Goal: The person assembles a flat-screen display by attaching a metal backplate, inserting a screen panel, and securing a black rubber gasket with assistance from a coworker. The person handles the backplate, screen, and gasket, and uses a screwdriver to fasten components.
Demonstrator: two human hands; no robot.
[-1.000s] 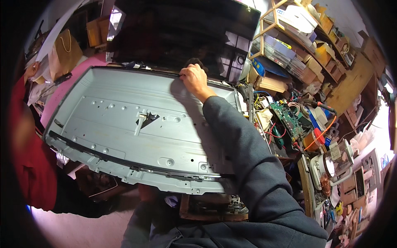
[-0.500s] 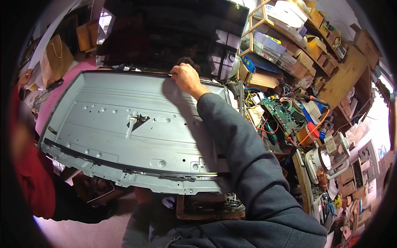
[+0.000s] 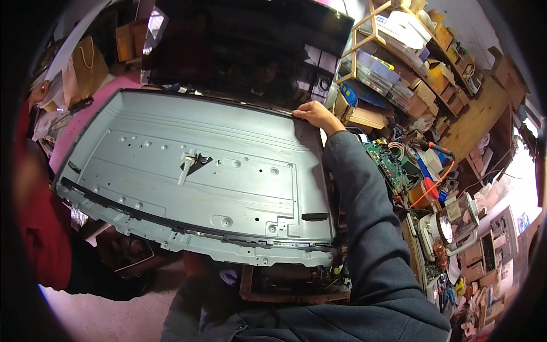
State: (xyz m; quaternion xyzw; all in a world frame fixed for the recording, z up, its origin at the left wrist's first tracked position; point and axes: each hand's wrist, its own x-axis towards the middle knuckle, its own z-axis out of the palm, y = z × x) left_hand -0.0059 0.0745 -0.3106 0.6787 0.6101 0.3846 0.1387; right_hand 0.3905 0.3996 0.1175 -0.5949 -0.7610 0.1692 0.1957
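A wide grey metal TV back panel (image 3: 171,171), shaped like a shallow tray with a black rim, lies before me. Its floor has stamped bosses, holes and a small black torn piece (image 3: 196,165) near the middle. At its far right corner my right hand (image 3: 318,115) has its fingers closed over the rim, thumb side toward the panel. Beyond that rim stands a large dark glossy TV screen (image 3: 239,51), which reflects a window. My left hand does not show.
Shelves with boxes and plastic cases (image 3: 379,71) rise at the far right. Nearer stand a green circuit board (image 3: 387,165), a soldering iron (image 3: 439,149) with an orange cable, and a red-lidded jar (image 3: 424,191). At the left is another person in a red sleeve (image 3: 43,239).
My right hand has slid rightward along the far rim, from near its middle to the right corner. The panel's right part, earlier behind my arm, now shows.
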